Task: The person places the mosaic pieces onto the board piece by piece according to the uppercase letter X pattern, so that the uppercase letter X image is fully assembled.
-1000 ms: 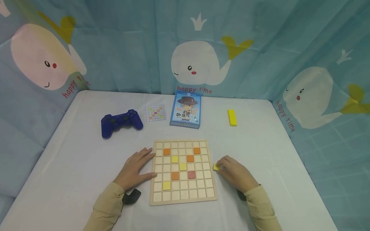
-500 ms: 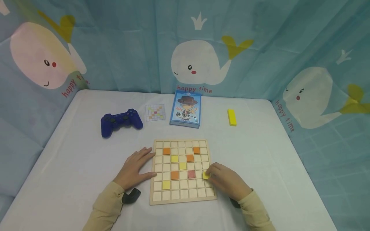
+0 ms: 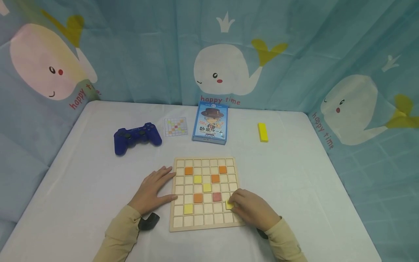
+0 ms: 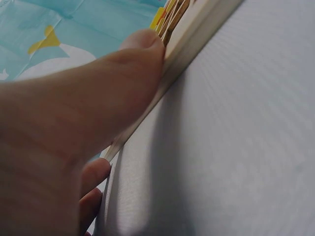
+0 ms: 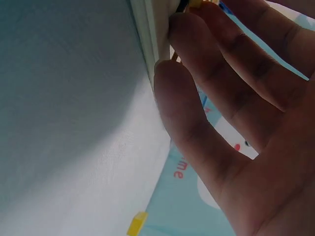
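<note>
A wooden grid board point(image 3: 208, 220) lies on the table with orange tiles point(image 3: 198, 198), yellow tiles point(image 3: 207, 187) and one red tile point(image 3: 217, 197) in its cells. My right hand point(image 3: 255, 209) pinches a small yellow tile point(image 3: 228, 205) over the board's lower right cells, just below and right of the red one. Whether that tile touches the cell floor is hard to tell. Along the board's left edge, my left hand point(image 3: 152, 193) rests with thumb and fingers extended. The left wrist view shows that thumb point(image 4: 133, 73) against the board's side.
Behind the board lie a blue game controller point(image 3: 137, 138), a pattern card point(image 3: 175, 127) with coloured squares, and a blue card-game box point(image 3: 210, 123). A yellow bar point(image 3: 263, 132), perhaps a row of tiles, lies at the back right. A whale-print curtain point(image 3: 150, 54) surrounds the table.
My right hand has carried the yellow tile leftward from beside the board's right edge onto its lower right part. The left hand stays at the left edge.
</note>
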The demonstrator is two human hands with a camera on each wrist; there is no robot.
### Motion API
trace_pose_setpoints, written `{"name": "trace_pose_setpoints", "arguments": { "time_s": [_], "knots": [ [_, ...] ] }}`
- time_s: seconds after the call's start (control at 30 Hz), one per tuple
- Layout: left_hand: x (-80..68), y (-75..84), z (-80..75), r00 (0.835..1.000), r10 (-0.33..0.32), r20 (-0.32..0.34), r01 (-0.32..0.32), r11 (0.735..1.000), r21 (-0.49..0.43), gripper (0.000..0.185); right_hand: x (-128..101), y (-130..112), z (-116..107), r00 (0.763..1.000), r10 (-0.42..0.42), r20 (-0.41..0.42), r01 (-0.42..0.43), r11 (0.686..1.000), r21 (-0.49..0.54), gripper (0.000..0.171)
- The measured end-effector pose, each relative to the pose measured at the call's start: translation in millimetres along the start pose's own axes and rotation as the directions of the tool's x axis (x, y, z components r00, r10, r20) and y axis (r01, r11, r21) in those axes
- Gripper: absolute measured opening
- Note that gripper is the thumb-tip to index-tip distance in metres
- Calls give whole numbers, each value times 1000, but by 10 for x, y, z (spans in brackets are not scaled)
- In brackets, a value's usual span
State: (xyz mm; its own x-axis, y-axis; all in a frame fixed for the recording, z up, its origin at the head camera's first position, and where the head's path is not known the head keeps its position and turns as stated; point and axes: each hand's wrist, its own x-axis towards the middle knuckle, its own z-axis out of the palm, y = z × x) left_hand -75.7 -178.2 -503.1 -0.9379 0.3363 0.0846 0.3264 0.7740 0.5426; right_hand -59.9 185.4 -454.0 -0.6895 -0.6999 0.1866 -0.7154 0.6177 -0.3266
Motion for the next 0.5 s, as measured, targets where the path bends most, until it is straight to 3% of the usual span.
{"name": "trace_pose_setpoints", "arguments": {
  "time_s": [0.5],
  "knots": [
    [3,6,-5,1000,1,1,-1,1000,0,77,40,-32,36,999,22,43,-21,1000,-17,20]
  ]
}}
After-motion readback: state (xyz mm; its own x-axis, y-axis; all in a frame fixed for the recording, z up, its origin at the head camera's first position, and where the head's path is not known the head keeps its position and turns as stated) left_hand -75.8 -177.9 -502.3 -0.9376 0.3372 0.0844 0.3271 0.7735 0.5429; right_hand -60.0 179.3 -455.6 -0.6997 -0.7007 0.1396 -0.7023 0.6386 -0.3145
